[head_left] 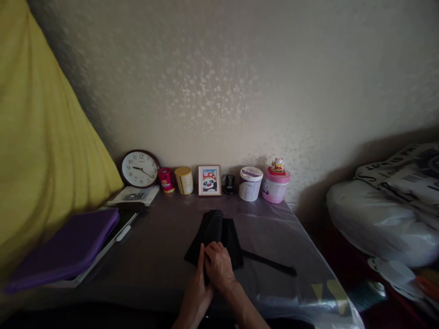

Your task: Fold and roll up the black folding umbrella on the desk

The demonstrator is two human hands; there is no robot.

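A black cloth thing [230,233] lies on the table in front of me, with a rounded, rolled-looking part standing out along its upper middle. Its exact kind I cannot make out. From its right side a narrow black strap [270,262] stretches across the table. My right hand [219,264] is closed over the near end of the cloth, fingers curled. Pressed against it from the left, my left hand [198,288] grips the same near end, one finger pointing away from me. Both palms are hidden.
Along the wall stand a clock [140,169], a pink can [166,180], a yellow-lidded tub [184,181], a framed panda picture [209,181], a small black object [229,184] and two tubs [250,185]. A purple folder [68,244] lies left, beside a yellow curtain [44,137]. Bags [380,214] sit right.
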